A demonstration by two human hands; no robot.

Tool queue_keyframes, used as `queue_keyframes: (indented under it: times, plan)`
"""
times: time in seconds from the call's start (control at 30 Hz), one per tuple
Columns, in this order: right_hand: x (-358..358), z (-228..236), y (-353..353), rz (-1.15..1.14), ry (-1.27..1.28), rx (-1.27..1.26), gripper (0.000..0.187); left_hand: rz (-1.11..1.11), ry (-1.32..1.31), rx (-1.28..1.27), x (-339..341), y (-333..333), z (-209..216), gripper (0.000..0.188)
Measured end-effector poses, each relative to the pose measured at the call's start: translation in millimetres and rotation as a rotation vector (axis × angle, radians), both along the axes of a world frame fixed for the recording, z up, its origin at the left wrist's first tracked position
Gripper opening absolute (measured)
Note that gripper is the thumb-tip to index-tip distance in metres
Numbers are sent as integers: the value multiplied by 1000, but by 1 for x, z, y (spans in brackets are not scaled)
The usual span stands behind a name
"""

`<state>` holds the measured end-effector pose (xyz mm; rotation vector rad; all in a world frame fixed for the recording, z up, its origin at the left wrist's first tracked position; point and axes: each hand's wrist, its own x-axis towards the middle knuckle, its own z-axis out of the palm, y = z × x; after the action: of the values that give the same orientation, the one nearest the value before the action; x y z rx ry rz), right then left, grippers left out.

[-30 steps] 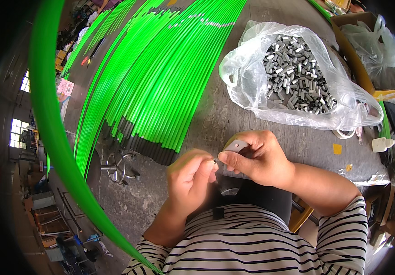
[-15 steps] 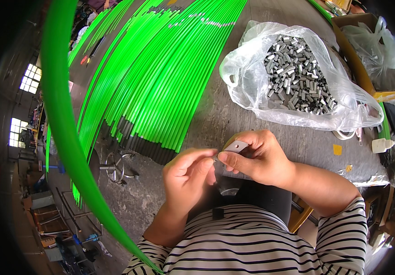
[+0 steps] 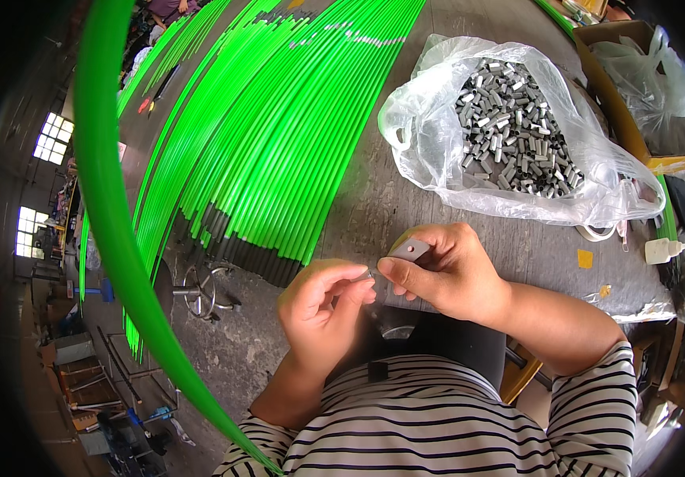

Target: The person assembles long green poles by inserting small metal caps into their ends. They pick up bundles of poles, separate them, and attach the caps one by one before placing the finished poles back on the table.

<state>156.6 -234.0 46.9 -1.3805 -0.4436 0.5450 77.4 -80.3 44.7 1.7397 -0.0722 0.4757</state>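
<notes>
In front of my body, above the near table edge, my right hand [image 3: 462, 274] is closed on a flat grey plate with a hole [image 3: 408, 249]. Thumb and fingers grip it, and its other end is hidden in the hand. Just to the left, my left hand [image 3: 323, 306] is closed in a pinch. A small shiny piece [image 3: 370, 273] shows at its fingertips, too small to name. The two hands' fingertips are close, with a narrow gap between them.
Long green rods with dark ends [image 3: 279, 175] lie bundled on the table [image 3: 366, 203]. A clear plastic bag [image 3: 438, 171] holds several short metal sleeves [image 3: 509, 119]. Right of it are a cardboard box [image 3: 628, 103] and a white squeeze bottle [image 3: 662, 252]. A green rod [image 3: 108, 175] curves close on the left.
My left hand has drawn slightly left, away from the right hand, and a small gap has opened between their fingertips. The right hand still holds the plate, nearly unmoved.
</notes>
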Motion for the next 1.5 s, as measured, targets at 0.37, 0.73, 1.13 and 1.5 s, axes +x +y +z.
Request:
queue_keyframes:
  times: [0.37,0.73,1.13,1.5]
  plan:
    - [-2,8,-2,-8,-25,10,13,-14,-17,147,0,-1,5,12]
    - [-2,4,3,67,-67,73,12,-145,202,150,1,8,15,22]
    - [31,-28,3,-266,-1222,-658,25,202,-180,1037,2,67,-47,19]
    - [-14,-8,19,75,-1225,76,22,-84,123,181,-33,33,18,10]
